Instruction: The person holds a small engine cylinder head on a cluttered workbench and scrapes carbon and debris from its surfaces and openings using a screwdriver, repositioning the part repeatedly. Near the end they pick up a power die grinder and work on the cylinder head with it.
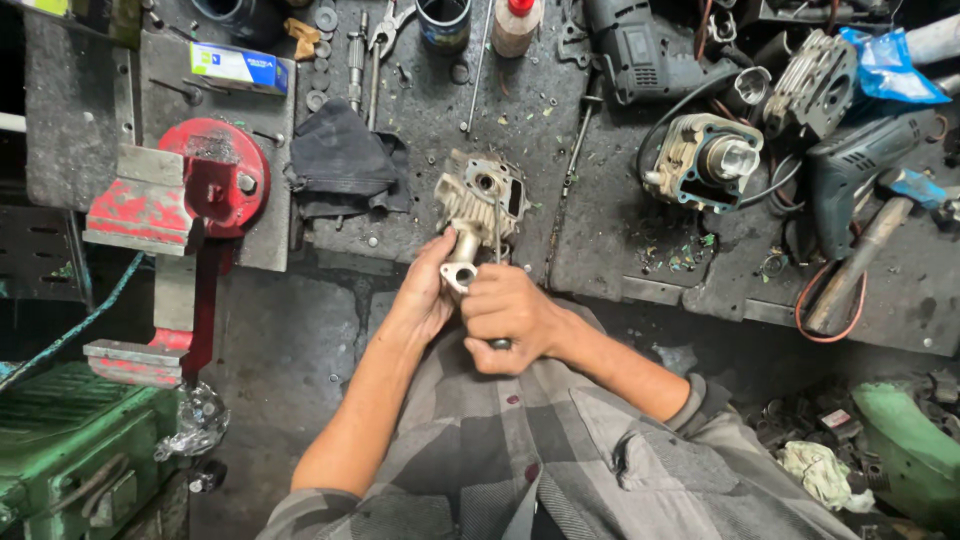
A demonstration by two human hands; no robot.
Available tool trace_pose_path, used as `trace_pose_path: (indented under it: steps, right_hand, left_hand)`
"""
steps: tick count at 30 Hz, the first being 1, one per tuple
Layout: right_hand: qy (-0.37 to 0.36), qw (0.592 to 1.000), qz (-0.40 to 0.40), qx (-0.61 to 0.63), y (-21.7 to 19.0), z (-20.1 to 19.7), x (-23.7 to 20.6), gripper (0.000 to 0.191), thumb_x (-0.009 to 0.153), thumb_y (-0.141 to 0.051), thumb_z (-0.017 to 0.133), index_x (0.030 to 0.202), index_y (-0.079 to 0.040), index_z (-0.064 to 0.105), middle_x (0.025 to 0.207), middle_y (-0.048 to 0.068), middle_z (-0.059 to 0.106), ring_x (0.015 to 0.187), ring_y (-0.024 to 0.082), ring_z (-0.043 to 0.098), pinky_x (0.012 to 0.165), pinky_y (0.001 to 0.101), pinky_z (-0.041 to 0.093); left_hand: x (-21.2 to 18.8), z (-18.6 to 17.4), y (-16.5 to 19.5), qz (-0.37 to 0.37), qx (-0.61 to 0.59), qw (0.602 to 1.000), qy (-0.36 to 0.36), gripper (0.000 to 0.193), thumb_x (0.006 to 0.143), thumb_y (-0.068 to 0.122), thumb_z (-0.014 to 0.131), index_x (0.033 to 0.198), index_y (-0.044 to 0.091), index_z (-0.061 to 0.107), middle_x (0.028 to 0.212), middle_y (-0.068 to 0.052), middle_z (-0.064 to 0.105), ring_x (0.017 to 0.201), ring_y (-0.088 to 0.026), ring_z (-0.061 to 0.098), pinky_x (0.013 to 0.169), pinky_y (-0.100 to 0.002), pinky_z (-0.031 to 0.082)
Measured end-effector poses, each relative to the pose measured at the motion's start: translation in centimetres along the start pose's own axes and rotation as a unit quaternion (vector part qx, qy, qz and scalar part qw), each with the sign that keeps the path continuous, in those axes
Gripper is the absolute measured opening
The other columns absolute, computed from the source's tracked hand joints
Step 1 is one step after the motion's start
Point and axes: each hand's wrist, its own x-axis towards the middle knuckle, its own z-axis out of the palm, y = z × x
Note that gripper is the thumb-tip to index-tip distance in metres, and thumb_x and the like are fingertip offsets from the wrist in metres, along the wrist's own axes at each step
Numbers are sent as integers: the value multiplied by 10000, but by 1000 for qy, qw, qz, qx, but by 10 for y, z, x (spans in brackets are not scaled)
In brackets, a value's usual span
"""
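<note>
Finned grey metal engine part [478,205] at dark counter [430,120] edge, left hand [425,295] clasping its pipe, right hand [508,315] clenched on thin rod tool [497,235], blue-white-yellow flat box [238,67] far left, red vise [180,200] beside black cloth [340,160].

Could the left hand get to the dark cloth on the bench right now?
Probably not freely: the left hand is wrapped around the pipe of the engine part. The dark cloth lies just beyond with nothing between them, so it would need to let go first.
</note>
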Motion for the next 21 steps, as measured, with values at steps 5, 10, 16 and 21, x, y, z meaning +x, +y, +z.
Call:
trace_pose_path:
  steps: [5, 10, 16, 21]
  right_hand:
    - [49, 999, 3, 4, 1, -14, 3, 178, 773, -41, 670, 693, -49, 511, 737, 84, 542, 677, 299, 537, 672, 428, 422]
    - [113, 990, 17, 80, 7, -22, 2, 167, 838, -32, 613, 692, -32, 532, 707, 86, 604, 616, 267, 570, 636, 410, 447]
    - [238, 959, 56, 143, 18, -29, -5, 356, 893, -96, 552, 583, -26, 392, 558, 77, 455, 489, 220, 417, 568, 407, 448]
    - [338, 913, 61, 220, 37, -31, -10, 460, 898, -243, 540, 539, -18, 361, 492, 77, 387, 415, 211, 346, 498, 380, 319]
  left_hand:
    - [-16, 25, 4, 7, -17, 1000, 11, 138, 1017, 160, 613, 1117, 68, 590, 995, -52, 656, 866, -123, 676, 726, -259, 566]
    - [-31, 42, 6, 22, -63, 997, -46, 174, 1061, 137, 585, 1166, -1, 568, 1068, -76, 650, 932, -140, 678, 846, -295, 577]
    - [-24, 46, 10, 9, -52, 999, 5, 204, 998, 107, 545, 1172, 1, 546, 1068, -124, 662, 994, -286, 742, 827, -412, 603]
    - [-15, 47, 14, 33, -55, 998, -2, 243, 1019, 94, 533, 1236, -16, 534, 1107, -160, 667, 1001, -311, 725, 795, -432, 599]
